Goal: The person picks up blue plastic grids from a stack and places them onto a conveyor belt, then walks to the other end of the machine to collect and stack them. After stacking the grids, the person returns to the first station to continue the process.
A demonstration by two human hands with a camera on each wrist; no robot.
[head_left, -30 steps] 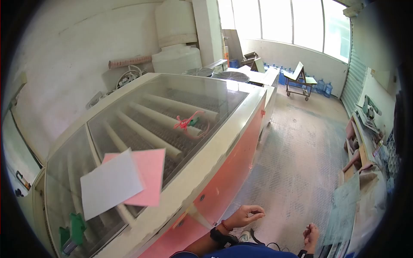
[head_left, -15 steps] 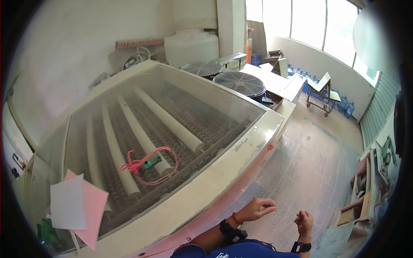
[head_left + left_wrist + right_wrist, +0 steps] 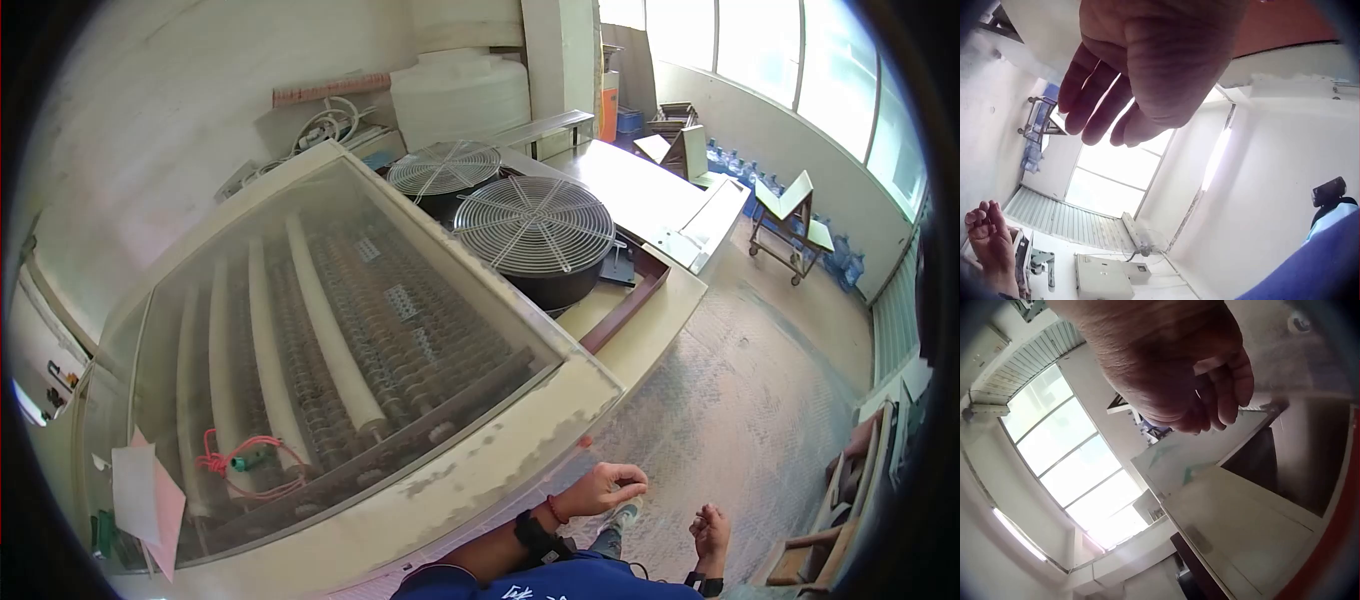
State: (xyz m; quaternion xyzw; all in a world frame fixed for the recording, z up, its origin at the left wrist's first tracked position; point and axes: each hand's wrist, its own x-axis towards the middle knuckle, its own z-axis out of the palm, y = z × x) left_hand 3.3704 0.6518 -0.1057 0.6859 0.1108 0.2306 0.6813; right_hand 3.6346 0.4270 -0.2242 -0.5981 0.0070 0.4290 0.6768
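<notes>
My left hand [image 3: 605, 488] hangs in the air beside the machine's edge, its fingers loosely bent and nothing in them. To its right my right hand [image 3: 711, 530] is raised with softly curled fingers, also holding nothing. The left wrist view shows the palm of the left hand [image 3: 1160, 69] and its relaxed fingers; the right hand [image 3: 990, 234] appears at lower left. In the right wrist view the right hand [image 3: 1172, 369] is bent and empty. Nearest the left hand is the cream frame [image 3: 500, 440] of a glass-topped machine with rollers [image 3: 325, 325] inside.
On the glass lie white paper [image 3: 134, 493], pink paper [image 3: 168, 505] and a red cord [image 3: 275, 492]. Two round fans [image 3: 535, 225] stand behind. Patterned floor [image 3: 760, 380] runs along the right, past a wheeled stand [image 3: 785, 225], blue bottles [image 3: 845, 262] and a wooden shelf [image 3: 810, 560].
The view has moved forward along the machine and the fans look closer. The papers and cord have shifted toward lower left in view. Both hands stay empty.
</notes>
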